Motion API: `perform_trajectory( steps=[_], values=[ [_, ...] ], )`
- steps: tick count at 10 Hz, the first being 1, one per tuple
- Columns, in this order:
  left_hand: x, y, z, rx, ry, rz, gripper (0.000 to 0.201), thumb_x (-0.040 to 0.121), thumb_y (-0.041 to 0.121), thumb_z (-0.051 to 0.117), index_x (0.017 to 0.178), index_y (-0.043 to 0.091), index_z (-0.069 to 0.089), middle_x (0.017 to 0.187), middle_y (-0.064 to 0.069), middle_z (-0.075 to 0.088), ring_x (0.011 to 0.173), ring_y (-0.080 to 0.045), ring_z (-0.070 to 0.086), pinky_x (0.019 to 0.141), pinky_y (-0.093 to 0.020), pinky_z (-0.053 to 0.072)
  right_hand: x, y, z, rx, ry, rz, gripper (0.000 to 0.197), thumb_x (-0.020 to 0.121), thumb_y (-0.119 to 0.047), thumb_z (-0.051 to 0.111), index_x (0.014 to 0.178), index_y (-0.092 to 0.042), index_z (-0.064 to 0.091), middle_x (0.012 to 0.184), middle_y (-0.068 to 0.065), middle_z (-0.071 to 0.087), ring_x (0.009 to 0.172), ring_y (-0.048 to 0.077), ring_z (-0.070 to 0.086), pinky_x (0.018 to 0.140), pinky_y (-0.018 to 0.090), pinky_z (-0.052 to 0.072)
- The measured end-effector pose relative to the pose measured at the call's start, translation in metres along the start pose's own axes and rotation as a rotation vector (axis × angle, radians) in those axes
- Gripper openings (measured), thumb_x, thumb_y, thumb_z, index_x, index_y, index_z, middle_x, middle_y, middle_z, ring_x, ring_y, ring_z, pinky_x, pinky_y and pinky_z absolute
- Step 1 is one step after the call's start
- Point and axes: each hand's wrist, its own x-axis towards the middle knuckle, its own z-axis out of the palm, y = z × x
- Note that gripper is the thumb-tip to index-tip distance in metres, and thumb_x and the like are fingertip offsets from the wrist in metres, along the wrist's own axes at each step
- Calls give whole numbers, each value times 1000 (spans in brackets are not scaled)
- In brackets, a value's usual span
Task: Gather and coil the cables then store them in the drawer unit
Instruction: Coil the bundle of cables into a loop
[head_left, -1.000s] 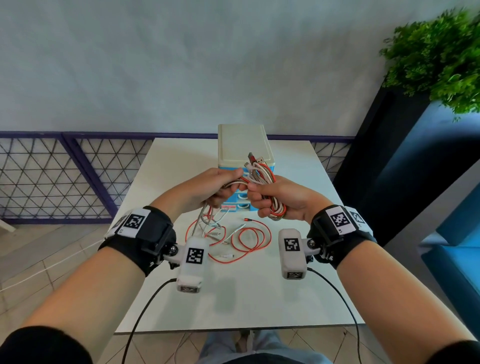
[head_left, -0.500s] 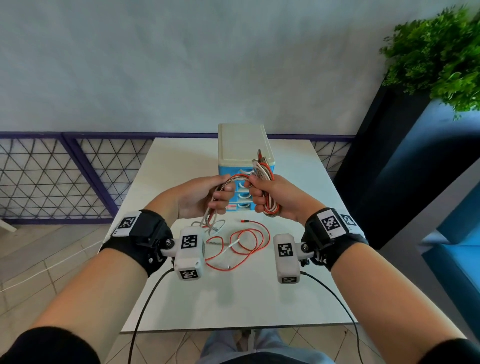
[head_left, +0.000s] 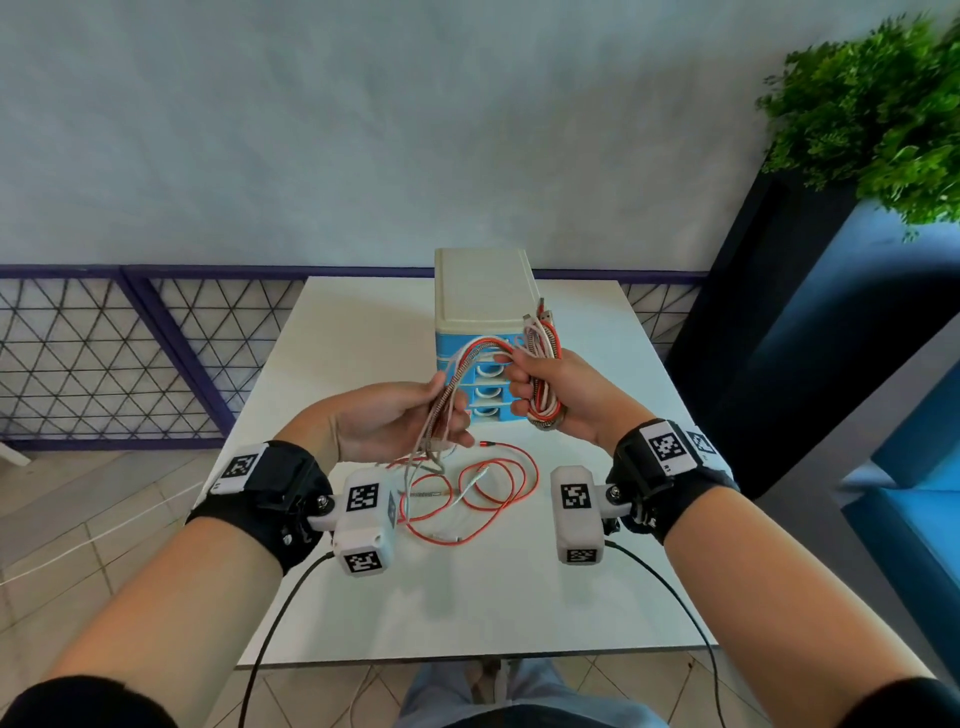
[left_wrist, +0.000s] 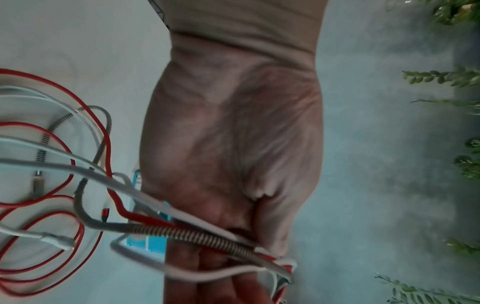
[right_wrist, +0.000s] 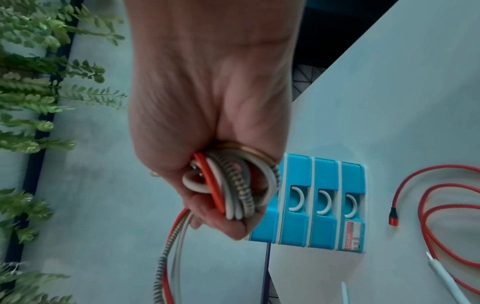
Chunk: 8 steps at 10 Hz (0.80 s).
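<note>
From the head camera, the drawer unit (head_left: 483, 332) stands on the far half of the white table (head_left: 363, 364), its blue drawers facing the person. Just in front of it, lifted off the table, the right hand (head_left: 561, 395) has its fingers curled around a coiled bundle of cables (head_left: 543, 400), whose plug ends stick up past the unit's top edge. The left hand (head_left: 395, 421), to the left of the unit's front, pinches the free strands (head_left: 452, 384) that arc across to the bundle. Nearer than the unit, the loose red cable (head_left: 498, 483) lies looped on the table with white leads among it.

From the left wrist camera, the left hand (left_wrist: 233, 154) has its thumb and fingers closed over red, white and spring-wrapped strands (left_wrist: 207, 236); a sliver of the blue unit (left_wrist: 145, 244) shows behind them.

From the right wrist camera, the right hand (right_wrist: 207, 133) is clenched around the bundle (right_wrist: 233, 195), which sits close against the drawer unit (right_wrist: 324, 205). The red cable (right_wrist: 428, 205) lies beyond the unit.
</note>
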Motion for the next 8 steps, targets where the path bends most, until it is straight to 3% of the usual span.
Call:
perform_trajectory(
  steps=[1,2,3,4,5,6,7,8],
  values=[
    [1,2,10,86,60,22,32,100,30,29,80,14,47,65,2,46,62,-14,53,95,-36,37,3,5,1,-77,82,-30,19,101,-19,44,98,-5,57,64,0,48,52,7,47,49,20,45],
    [10,5,30,297,247,120,31,103,27,23,79,15,39,64,1,35,50,-10,44,73,-26,50,4,9,8,-223,167,-84,23,99,-29,48,94,-9,56,67,1,47,53,9,49,51,22,46],
    [21,2,49,503,415,252,31,103,27,23,79,16,39,65,0,36,48,-10,43,54,-24,46,7,10,15,-259,200,-88,45,91,-51,52,93,-6,58,72,6,53,60,15,54,59,26,51],
    [26,0,70,688,494,331,29,103,30,25,90,14,45,67,4,43,54,-12,44,53,-27,41,7,8,21,-206,114,-49,68,89,-65,39,104,-3,63,92,19,65,83,28,66,79,37,55],
    [32,-1,85,918,610,325,36,102,34,24,122,13,44,89,-3,59,79,-17,59,68,-30,48,4,6,25,-127,47,-2,75,90,-69,22,107,-10,65,95,11,73,90,22,71,79,32,58],
    [32,2,91,950,643,280,40,102,32,24,134,12,38,111,-15,62,99,-27,62,88,-43,51,3,7,21,-61,76,28,77,84,-76,24,107,-13,63,80,2,72,75,16,70,67,28,55],
    [46,7,114,800,703,327,35,102,29,28,126,12,47,119,-18,59,99,-22,63,95,-42,48,-1,8,18,-19,32,27,73,74,-75,41,107,-15,64,82,1,71,76,16,68,77,34,49],
    [49,11,119,461,643,414,22,101,23,36,84,32,48,128,-20,55,94,0,64,107,-45,37,-2,8,18,-86,38,3,41,82,-53,61,97,-15,63,81,3,65,70,16,64,66,31,50]
  ],
)
